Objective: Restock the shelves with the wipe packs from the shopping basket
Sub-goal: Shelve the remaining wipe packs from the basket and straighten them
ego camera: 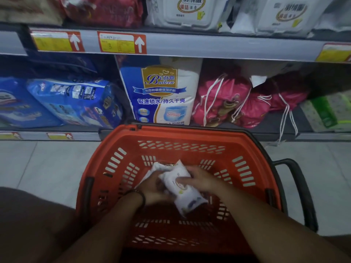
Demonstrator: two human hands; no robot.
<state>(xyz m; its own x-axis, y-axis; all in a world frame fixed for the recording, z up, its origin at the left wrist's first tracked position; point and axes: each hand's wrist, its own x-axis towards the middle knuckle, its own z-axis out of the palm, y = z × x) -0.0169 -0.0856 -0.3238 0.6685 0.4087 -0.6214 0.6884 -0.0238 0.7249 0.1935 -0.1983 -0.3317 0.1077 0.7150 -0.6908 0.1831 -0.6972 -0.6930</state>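
Head view: both hands are reaching down into the orange shopping basket (121, 160), which is sitting on the tiled floor (47, 168) directly in front of the shelving. The right hand (201, 179) is closing over the upper side of a white wipe pack (182, 192), with its fingers (183, 180) pressing on the printed face. The left hand (154, 188), wearing a dark wristband (141, 196), is gripping from the opposite side; blur is preventing a clear reading of whether it is clasping this pack or a second white pack (157, 168) lying just behind. The wipe pack is lying tilted, inside the basket and above its slotted bottom. On the upper shelf (209, 48), more white lidded wipe packs (190, 12) are standing in a row. On the lower shelf, a blue-and-white Baileen package (161, 92) is standing just behind the basket rim, with pink drawstring bags (228, 99) beside it.
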